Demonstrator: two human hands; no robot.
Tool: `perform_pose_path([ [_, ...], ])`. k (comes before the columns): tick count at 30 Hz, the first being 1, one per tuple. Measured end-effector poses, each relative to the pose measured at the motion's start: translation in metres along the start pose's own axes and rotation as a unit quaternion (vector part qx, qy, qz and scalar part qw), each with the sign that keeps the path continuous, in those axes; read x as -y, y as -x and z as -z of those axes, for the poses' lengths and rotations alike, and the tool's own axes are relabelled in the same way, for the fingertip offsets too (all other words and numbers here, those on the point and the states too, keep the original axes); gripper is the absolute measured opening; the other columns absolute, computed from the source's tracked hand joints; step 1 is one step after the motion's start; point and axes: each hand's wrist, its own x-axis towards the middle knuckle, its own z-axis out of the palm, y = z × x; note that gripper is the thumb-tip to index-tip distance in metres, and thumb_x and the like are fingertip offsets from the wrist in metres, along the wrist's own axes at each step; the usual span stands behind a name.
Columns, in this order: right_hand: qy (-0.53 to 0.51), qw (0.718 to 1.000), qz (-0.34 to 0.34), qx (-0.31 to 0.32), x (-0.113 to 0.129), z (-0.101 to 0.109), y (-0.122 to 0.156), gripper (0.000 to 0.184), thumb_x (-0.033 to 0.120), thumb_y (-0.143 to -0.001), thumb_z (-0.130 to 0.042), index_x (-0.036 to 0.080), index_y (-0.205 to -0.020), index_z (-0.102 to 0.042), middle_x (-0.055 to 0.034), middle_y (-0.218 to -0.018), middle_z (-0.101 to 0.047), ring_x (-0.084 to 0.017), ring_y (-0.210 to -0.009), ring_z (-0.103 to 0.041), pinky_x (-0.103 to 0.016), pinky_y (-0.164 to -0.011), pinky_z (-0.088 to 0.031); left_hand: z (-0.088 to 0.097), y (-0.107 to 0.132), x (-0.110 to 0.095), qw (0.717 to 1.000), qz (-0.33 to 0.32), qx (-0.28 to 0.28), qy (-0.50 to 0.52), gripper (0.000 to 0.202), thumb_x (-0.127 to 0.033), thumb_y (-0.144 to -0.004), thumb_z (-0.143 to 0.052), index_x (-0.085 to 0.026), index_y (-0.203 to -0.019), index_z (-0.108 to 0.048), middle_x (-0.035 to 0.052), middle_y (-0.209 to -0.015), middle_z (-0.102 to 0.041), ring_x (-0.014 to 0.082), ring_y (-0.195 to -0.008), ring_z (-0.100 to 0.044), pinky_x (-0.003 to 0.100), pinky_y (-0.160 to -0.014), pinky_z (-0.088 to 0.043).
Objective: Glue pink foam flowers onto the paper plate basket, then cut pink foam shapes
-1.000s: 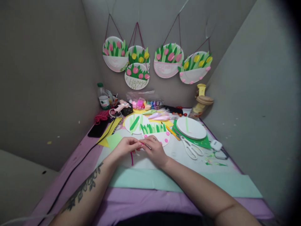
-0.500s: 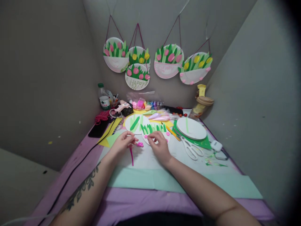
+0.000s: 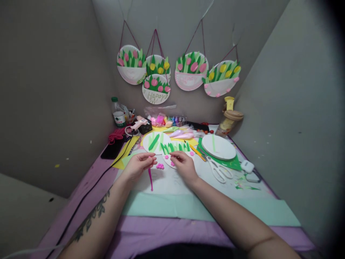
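My left hand (image 3: 138, 164) rests on the white work sheet with its fingers curled in a pinch; what they hold is too small to make out. A small pink clay flower (image 3: 160, 166) lies just right of it, and a pink stick tool (image 3: 150, 179) lies below it. My right hand (image 3: 183, 165) is pinched over the half paper plate (image 3: 185, 155), which carries green paper grass and pink flowers. What my right fingertips grip is hidden. The two hands are apart, with the pink flower between them.
A paper plate with green strips (image 3: 155, 141), a stack of white plates (image 3: 219, 146) on green paper, white scissors (image 3: 219, 169), a pink glue gun (image 3: 138, 124), a phone (image 3: 111, 148) and a bottle (image 3: 118, 111) surround the work. Decorated plates (image 3: 156, 88) hang on the wall.
My hands were joined over something pink a second ago. They have moved apart and slightly forward, and the pink flower now lies on the sheet between them.
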Motion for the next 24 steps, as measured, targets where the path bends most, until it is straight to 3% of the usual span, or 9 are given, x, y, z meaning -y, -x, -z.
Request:
perform_pose_path([
  [4,-0.001,1.000,-0.019,0.003,0.0052,-0.0005,0.0008,0.013,0.028,-0.070,-0.069,0.019,-0.079,-0.070,-0.0034,-0.079,-0.065,-0.017,-0.071,-0.060,-0.029,-0.064,-0.049,0.0016,-0.0011,0.0009,1.000,-0.016,-0.007,-0.023,0.043,-0.037,-0.051,-0.086,-0.014,-0.078,-0.063,-0.0002,-0.067,-0.066,0.0096,-0.057,-0.061,0.021,-0.058,-0.048],
  [9,-0.069,0.992,-0.098,0.034,0.0071,-0.0015,0.0021,0.016,0.034,-0.071,-0.067,0.018,-0.074,-0.065,0.0007,-0.062,-0.060,-0.014,-0.058,-0.055,-0.026,-0.055,-0.045,0.0050,-0.0043,0.0045,0.998,-0.048,0.003,-0.028,0.039,-0.048,-0.063,-0.077,-0.014,-0.069,-0.059,-0.0029,-0.054,-0.058,0.0062,-0.046,-0.052,0.018,-0.047,-0.039],
  [14,-0.128,0.986,-0.096,0.055,0.0081,-0.0003,0.0032,0.021,0.039,-0.074,-0.065,0.019,-0.068,-0.061,0.0027,-0.055,-0.056,-0.012,-0.053,-0.053,-0.025,-0.053,-0.044,0.0051,-0.0054,0.0045,0.999,-0.044,-0.013,-0.024,0.040,-0.050,-0.065,-0.075,-0.013,-0.070,-0.063,-0.0017,-0.055,-0.059,0.0063,-0.047,-0.053,0.018,-0.048,-0.039],
  [19,-0.092,0.989,-0.100,0.051,0.0036,-0.0022,0.0052,0.017,0.033,-0.073,-0.066,0.019,-0.083,-0.069,-0.0018,-0.072,-0.067,-0.016,-0.067,-0.060,-0.028,-0.064,-0.048,0.0014,-0.0026,0.0012,1.000,-0.027,-0.009,-0.009,0.040,-0.037,-0.057,-0.083,-0.012,-0.085,-0.068,0.0063,-0.080,-0.071,0.0146,-0.073,-0.067,0.023,-0.068,-0.049],
  [21,-0.075,0.992,-0.087,0.046,0.0011,-0.0038,0.0056,0.018,0.032,-0.075,-0.065,0.020,-0.087,-0.068,-0.0036,-0.081,-0.069,-0.018,-0.075,-0.062,-0.030,-0.069,-0.049,0.0015,-0.0026,0.0018,0.999,-0.039,-0.007,-0.016,0.038,-0.033,-0.056,-0.084,-0.013,-0.084,-0.068,0.0055,-0.079,-0.071,0.0153,-0.074,-0.067,0.024,-0.069,-0.049],
  [24,-0.078,0.994,-0.063,0.035,-0.0011,-0.0055,0.0056,0.015,0.030,-0.074,-0.066,0.020,-0.084,-0.064,-0.0025,-0.082,-0.067,-0.017,-0.076,-0.061,-0.029,-0.069,-0.048,0.0036,-0.0042,0.0048,0.997,-0.069,-0.013,-0.033,0.032,-0.025,-0.053,-0.085,-0.015,-0.075,-0.064,-0.0016,-0.062,-0.066,0.0099,-0.059,-0.062,0.019,-0.059,-0.045],
])
